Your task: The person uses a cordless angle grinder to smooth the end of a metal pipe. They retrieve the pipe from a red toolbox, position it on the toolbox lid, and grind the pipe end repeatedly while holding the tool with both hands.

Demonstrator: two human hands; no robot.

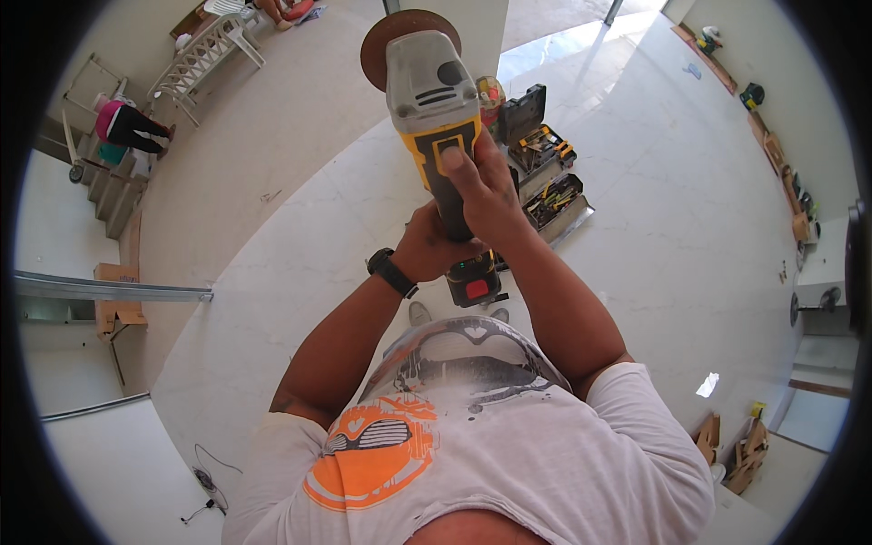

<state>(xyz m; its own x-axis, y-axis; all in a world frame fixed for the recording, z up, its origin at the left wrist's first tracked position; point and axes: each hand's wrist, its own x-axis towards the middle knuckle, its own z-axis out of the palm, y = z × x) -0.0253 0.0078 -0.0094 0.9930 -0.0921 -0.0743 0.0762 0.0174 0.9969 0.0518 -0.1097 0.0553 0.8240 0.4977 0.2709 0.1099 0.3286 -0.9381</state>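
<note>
The person holds an angle grinder (434,82) in front of the body, above the pale shiny floor (336,227), and its brown round disc (373,50) is at the far end. Both hands are clamped on this tool, close together. The left hand (429,243), with a black watch (392,272) on its wrist, is wrapped around the lower part of the handle, at the near side. The right hand (489,193) grips the handle a little farther up, from the right, and its thumb lies on the yellow and black switch area. Under the hands, at the near end of the tool, there is a black battery (473,283) with a red part. To the right of the grinder, on the floor, stand a far open toolbox (543,153) and a nearer tool tray (556,202), both filled with tools. At the far left is a white plastic bench (202,64), and to its left another person in a pink top (111,120) bends beside some steps (116,202). Nearer on the left stands a cardboard box (118,304).
</note>
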